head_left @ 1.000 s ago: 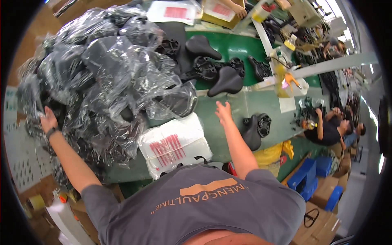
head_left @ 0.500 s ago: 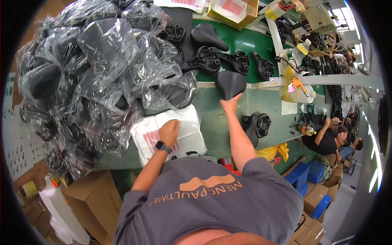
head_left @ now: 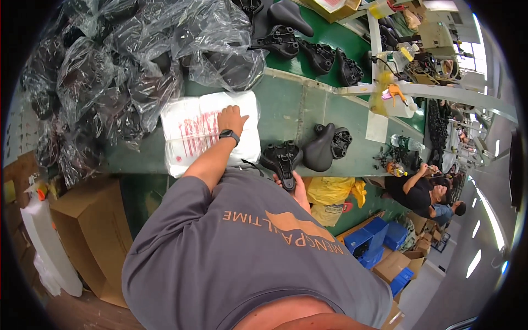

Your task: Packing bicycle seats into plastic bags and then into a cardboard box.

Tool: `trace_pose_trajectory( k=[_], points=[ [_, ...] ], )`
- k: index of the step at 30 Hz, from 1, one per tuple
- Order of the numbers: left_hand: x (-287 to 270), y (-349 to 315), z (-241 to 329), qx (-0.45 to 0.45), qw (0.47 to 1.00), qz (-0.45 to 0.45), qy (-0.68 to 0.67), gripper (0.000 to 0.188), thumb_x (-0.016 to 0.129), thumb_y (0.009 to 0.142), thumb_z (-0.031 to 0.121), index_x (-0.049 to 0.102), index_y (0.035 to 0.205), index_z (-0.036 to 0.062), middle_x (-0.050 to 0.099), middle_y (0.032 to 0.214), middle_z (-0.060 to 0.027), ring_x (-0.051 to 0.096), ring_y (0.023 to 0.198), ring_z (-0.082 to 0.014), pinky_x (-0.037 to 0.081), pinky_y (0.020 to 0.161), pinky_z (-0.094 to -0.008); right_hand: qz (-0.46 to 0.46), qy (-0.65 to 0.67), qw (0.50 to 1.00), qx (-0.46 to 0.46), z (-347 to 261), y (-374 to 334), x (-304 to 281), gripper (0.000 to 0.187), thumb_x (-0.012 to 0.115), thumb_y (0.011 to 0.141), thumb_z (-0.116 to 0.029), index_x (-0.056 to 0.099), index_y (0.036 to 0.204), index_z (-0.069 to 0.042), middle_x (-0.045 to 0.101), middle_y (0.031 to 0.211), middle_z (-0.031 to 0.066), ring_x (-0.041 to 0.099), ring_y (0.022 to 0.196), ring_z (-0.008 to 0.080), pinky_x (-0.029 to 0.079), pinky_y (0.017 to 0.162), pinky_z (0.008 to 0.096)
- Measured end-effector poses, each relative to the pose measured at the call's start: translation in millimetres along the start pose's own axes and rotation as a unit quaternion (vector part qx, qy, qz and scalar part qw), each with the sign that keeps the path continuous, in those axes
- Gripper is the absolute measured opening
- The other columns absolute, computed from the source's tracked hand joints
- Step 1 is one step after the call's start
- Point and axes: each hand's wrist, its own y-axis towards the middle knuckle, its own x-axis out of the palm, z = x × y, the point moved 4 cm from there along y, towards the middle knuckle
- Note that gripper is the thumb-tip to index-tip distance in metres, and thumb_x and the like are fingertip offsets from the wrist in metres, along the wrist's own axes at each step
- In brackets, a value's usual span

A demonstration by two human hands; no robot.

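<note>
My left hand (head_left: 233,119) lies with its fingers stretched out on a stack of white plastic bags (head_left: 190,129) with red print. A black bicycle saddle (head_left: 281,160), its ribbed underside facing up, is at the table's near edge, its nose toward me. My right hand (head_left: 300,191) grips it by the nose; part of that hand is hidden behind the saddle and my shirt. Just right of it rest two more saddles: one with its smooth top (head_left: 319,149) showing, the other with its underside (head_left: 341,143) showing.
Plastic-wrapped saddles (head_left: 126,71) are heaped at the left. Several bare saddles (head_left: 319,55) lie on the green bench beyond a metal rail. Bottles and an orange-handled tool (head_left: 396,93) stand at the right. A cardboard box (head_left: 91,236) sits lower left; a co-worker (head_left: 410,192) is at far right.
My right hand has drawn the saddle from the far rail back to the near table edge, now underside up. My left hand has flattened out on the bags. The view has shifted.
</note>
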Motion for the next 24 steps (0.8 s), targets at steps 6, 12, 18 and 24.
trace_pose_trajectory(
  k=[6,12,18,24],
  points=[
    [6.3,-26.7,6.5,-0.023,0.997,0.075,0.022,0.026,0.077,0.093,0.039,0.073,0.099,0.0137,0.066,0.103,-0.0063,0.063,0.104,-0.0270,0.046,0.091,-0.0455,0.145,-0.230,0.962,-0.021,-30.4,13.0,-5.7,0.041,0.074,0.101,-0.031,0.067,0.118,0.005,0.074,0.101,0.0136,0.073,0.083,0.0227,0.064,0.068,0.0352],
    [19.9,-22.3,6.1,-0.080,0.996,0.026,-0.043,0.023,0.071,0.099,0.034,0.078,0.097,0.0120,0.068,0.106,-0.0089,0.065,0.107,-0.0305,0.051,0.087,-0.0502,0.142,-0.267,0.953,-0.015,-25.2,2.6,-1.0,0.041,0.074,0.101,-0.031,0.066,0.118,0.005,0.074,0.102,0.0135,0.072,0.084,0.0234,0.064,0.070,0.0349],
    [36.6,-15.7,-43.3,-0.204,0.882,0.013,-0.425,0.032,0.048,0.110,0.023,0.074,0.104,0.0050,0.078,0.100,-0.0144,0.073,0.091,-0.0326,0.057,0.082,-0.0435,0.129,-0.236,0.962,0.041,-12.8,-9.7,6.4,0.044,0.073,0.102,-0.030,0.064,0.127,0.005,0.073,0.100,0.0140,0.071,0.084,0.0242,0.063,0.073,0.0357],
    [-13.9,-49.6,-99.9,-0.204,0.618,-0.066,-0.757,0.027,0.059,0.111,0.028,0.071,0.107,0.0040,0.075,0.099,-0.0046,0.067,0.087,-0.0111,0.053,0.077,-0.0277,-0.034,-0.407,0.892,-0.194,24.2,-4.5,92.3,0.044,0.077,0.098,-0.015,0.059,0.136,-0.001,0.073,0.102,0.0128,0.074,0.089,0.0254,0.063,0.080,0.0395]
  ],
)
